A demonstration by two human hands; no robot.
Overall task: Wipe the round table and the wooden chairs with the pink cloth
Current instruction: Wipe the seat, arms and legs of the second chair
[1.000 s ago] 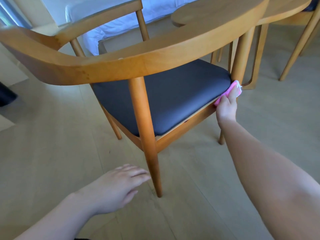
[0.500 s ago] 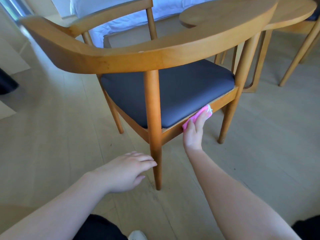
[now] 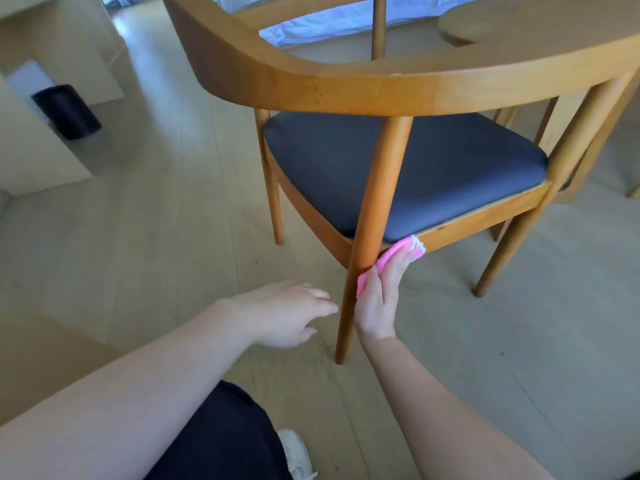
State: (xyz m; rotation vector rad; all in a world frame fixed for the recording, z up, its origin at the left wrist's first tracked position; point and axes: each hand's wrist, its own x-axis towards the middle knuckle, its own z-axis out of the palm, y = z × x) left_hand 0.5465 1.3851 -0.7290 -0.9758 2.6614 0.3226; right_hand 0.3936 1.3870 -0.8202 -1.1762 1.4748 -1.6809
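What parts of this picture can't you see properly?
- Pink cloth, head view: mostly covered by the right hand and the wooden chair's near leg.
- Round wooden table: cut off by the top and right edges.
- White shoe: cut off by the bottom edge, partly behind dark clothing.
- Left hand: palm faces down, so what is under it is unseen.

Pink cloth against the wooden chair seat rail, beside its rear leg
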